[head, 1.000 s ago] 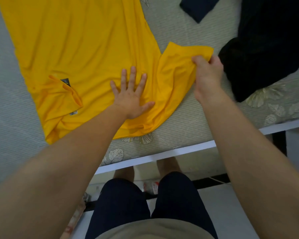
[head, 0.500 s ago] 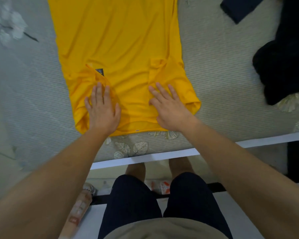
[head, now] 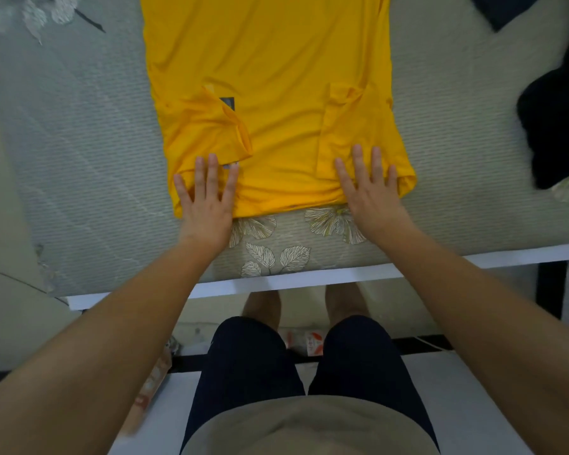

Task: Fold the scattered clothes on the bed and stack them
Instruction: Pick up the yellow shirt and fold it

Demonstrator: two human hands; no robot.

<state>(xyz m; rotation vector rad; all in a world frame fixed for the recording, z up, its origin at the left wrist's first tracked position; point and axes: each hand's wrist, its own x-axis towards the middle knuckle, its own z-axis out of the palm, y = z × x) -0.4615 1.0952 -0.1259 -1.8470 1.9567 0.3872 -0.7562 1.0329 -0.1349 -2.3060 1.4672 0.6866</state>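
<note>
As a person stands at the edge of a bed [head: 79, 165], a yellow T-shirt [head: 276, 77] lies flat on the grey woven cover in the head-camera view. Its long axis runs straight away from the person, and its far end passes out of the top of the frame. The sleeve end lies nearest the person, just short of the leaf-print border along the bed's white frame [head: 309, 278]. Both sleeves are folded inward onto the body of the shirt, the left sleeve [head: 204, 133] and the right sleeve [head: 355, 126], giving the garment a long, roughly straight-sided shape. A small grey label [head: 227, 103] shows beside the left fold.

The left hand [head: 207, 205] rests palm down on the shirt's near left corner, fingers straight and slightly spread, gripping nothing; its heel sits off the cloth on the bed cover. The right hand [head: 372, 195] lies the same way on the near right corner, fingers straight and flat over the base of the folded sleeve, holding nothing.

A black garment [head: 559, 119] lies heaped at the right edge of the bed, well apart from the shirt, and a dark blue item [head: 506, 8] shows at the top right. Below, the person's dark shorts [head: 250, 362] are visible.
</note>
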